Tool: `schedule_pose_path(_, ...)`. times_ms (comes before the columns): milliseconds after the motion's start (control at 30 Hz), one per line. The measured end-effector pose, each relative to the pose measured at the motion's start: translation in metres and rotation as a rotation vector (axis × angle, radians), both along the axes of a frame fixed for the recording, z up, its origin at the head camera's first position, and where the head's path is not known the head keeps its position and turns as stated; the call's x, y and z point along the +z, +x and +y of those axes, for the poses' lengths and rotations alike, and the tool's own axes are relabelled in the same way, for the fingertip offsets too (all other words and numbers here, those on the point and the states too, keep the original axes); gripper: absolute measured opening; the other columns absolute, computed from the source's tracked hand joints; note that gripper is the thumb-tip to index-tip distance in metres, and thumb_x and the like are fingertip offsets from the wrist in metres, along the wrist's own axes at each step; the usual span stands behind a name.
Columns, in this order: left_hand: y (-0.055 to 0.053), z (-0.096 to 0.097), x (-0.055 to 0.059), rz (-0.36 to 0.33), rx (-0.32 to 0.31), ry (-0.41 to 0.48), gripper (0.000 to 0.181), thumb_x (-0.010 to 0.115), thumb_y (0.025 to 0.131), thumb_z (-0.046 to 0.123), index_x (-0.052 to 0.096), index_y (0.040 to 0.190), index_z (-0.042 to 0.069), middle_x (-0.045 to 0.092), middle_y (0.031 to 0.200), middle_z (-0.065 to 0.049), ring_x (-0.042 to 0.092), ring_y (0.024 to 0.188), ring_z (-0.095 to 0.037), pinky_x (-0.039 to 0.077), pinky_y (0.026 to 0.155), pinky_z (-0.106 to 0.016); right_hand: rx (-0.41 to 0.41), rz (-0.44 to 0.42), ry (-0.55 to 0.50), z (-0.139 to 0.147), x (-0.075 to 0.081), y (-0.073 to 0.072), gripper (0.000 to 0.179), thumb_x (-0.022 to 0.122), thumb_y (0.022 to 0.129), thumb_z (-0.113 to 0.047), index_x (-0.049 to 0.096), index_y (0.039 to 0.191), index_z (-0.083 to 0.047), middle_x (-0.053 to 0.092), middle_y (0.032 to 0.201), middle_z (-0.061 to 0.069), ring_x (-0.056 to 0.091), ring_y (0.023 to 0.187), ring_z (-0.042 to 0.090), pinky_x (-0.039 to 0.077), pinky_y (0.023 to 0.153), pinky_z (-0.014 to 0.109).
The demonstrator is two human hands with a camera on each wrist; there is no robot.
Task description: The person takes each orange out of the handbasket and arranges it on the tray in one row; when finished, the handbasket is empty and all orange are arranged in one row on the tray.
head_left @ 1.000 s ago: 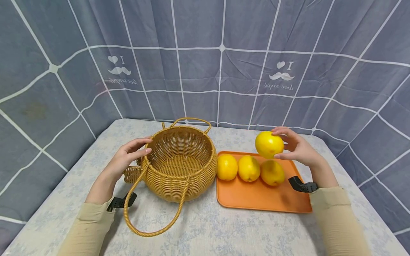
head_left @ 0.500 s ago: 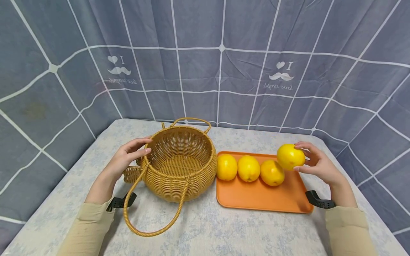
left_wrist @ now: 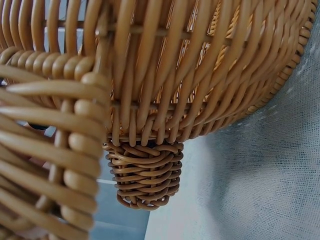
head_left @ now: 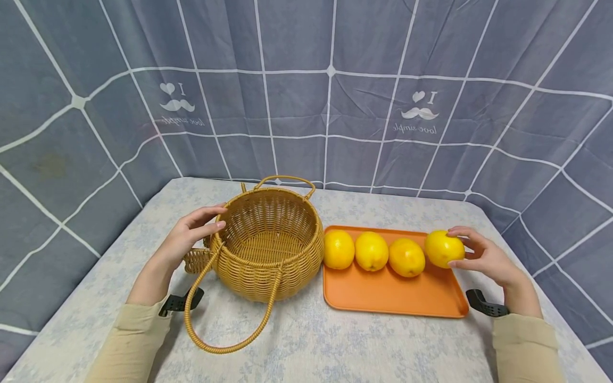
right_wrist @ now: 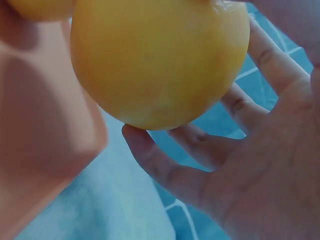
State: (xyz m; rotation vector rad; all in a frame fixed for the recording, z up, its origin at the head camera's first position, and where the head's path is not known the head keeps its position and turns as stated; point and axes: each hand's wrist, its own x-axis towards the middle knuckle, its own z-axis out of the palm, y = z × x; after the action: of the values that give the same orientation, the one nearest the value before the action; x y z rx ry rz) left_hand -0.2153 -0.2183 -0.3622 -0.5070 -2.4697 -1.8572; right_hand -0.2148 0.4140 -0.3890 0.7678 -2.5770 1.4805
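In the head view, my right hand (head_left: 486,260) holds a yellow orange (head_left: 442,249) between thumb and fingers at the tray's back right corner. The right wrist view shows this orange (right_wrist: 160,60) large, with fingertips against its side. Three more oranges (head_left: 371,251) stand in a row to its left on an orange tray (head_left: 378,295). My left hand (head_left: 191,231) rests at the left rim of a round wicker basket (head_left: 268,276), thumb and forefinger extended over the edge. Bare woven bottom shows inside. Wicker (left_wrist: 165,75) fills most of the left wrist view, largely hiding that hand.
One long basket handle (head_left: 225,350) droops forward onto the patterned tablecloth (head_left: 325,351); the other handle (head_left: 284,177) stands up at the back. The basket's right side is close against the tray's left edge. A grey-blue checked curtain (head_left: 297,106) encloses the table.
My right hand has moved right and down, bringing its orange from above the row to the row's right end. The left hand and basket have stayed put.
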Motion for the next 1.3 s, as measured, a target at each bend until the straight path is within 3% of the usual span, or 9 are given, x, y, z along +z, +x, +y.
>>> schedule_pose_path(200, 0.0, 0.0, 0.0, 0.003, -0.002, -0.007, 0.042, 0.057, 0.095, 0.023, 0.051, 0.132, 0.004, 0.037, 0.147, -0.005, 0.029, 0.136, -0.025, 0.025, 0.104, -0.052, -0.041, -0.052, 0.094, 0.005, -0.011, -0.002, 0.052, 0.072, 0.075, 0.007, 0.051, 0.122, 0.0, 0.043, 0.125, -0.011, 0.047, 0.105, 0.005, 0.045, 0.081, 0.019)
schedule_pose_path(467, 0.001, 0.0, 0.003, -0.005, -0.007, -0.009, 0.042, 0.056, 0.096, 0.023, 0.049, 0.133, 0.003, 0.034, 0.149, -0.008, 0.029, 0.135, -0.028, 0.027, 0.102, -0.05, 0.035, -0.078, 0.109, 0.006, -0.009, -0.002, 0.044, 0.07, 0.078, 0.006, 0.055, 0.119, 0.0, 0.041, 0.126, -0.012, 0.043, 0.11, -0.005, 0.041, 0.083, 0.014)
schedule_pose_path(767, 0.002, 0.001, 0.004, -0.011, -0.011, -0.01, 0.043, 0.057, 0.096, 0.023, 0.048, 0.132, 0.002, 0.033, 0.149, -0.009, 0.028, 0.136, -0.029, 0.028, 0.102, -0.05, 0.109, -0.165, 0.102, 0.007, -0.005, 0.001, 0.059, 0.067, 0.081, 0.005, 0.044, 0.135, -0.001, 0.04, 0.133, -0.009, 0.037, 0.118, -0.009, 0.038, 0.087, 0.013)
schedule_pose_path(967, 0.002, 0.001, 0.004, -0.008, -0.011, -0.017, 0.043, 0.056, 0.096, 0.023, 0.049, 0.132, 0.002, 0.033, 0.149, -0.009, 0.028, 0.135, -0.029, 0.028, 0.102, -0.049, 0.123, -0.213, 0.096, 0.007, -0.002, 0.001, 0.067, 0.063, 0.084, 0.003, 0.03, 0.143, 0.003, 0.039, 0.138, -0.013, 0.035, 0.121, -0.01, 0.04, 0.087, 0.015)
schedule_pose_path(1033, 0.002, 0.001, 0.004, -0.009, -0.009, -0.021, 0.043, 0.056, 0.096, 0.023, 0.049, 0.132, 0.003, 0.033, 0.149, -0.008, 0.029, 0.135, -0.029, 0.029, 0.101, -0.049, 0.1, -0.233, 0.104, 0.006, 0.001, 0.002, 0.067, 0.063, 0.086, 0.001, 0.029, 0.144, -0.001, 0.039, 0.138, -0.014, 0.034, 0.123, -0.008, 0.039, 0.087, 0.015)
schedule_pose_path(1167, 0.002, 0.0, 0.004, -0.011, -0.012, -0.023, 0.043, 0.056, 0.096, 0.023, 0.048, 0.133, 0.003, 0.033, 0.15, -0.009, 0.029, 0.135, -0.029, 0.028, 0.101, -0.049, -0.001, -0.265, 0.177, 0.001, 0.007, 0.005, 0.063, 0.064, 0.089, -0.009, 0.033, 0.144, -0.011, 0.035, 0.143, 0.0, 0.031, 0.135, 0.023, 0.04, 0.085, 0.014)
schedule_pose_path(1267, 0.002, -0.001, 0.003, -0.009, -0.021, -0.027, 0.043, 0.056, 0.096, 0.024, 0.048, 0.133, 0.004, 0.032, 0.15, -0.008, 0.027, 0.136, -0.03, 0.027, 0.103, -0.052, -0.076, -0.266, 0.256, -0.004, 0.013, 0.007, 0.06, 0.063, 0.091, -0.018, 0.034, 0.143, -0.01, 0.03, 0.146, 0.019, 0.025, 0.131, 0.048, 0.044, 0.093, 0.035)
schedule_pose_path(1300, 0.001, -0.001, 0.002, -0.003, -0.024, -0.033, 0.044, 0.056, 0.096, 0.024, 0.048, 0.134, 0.004, 0.032, 0.15, -0.008, 0.026, 0.137, -0.03, 0.026, 0.104, -0.053, -0.096, -0.263, 0.28, -0.006, 0.015, 0.007, 0.06, 0.063, 0.091, -0.02, 0.034, 0.143, -0.008, 0.028, 0.146, 0.023, 0.025, 0.13, 0.05, 0.043, 0.094, 0.043)
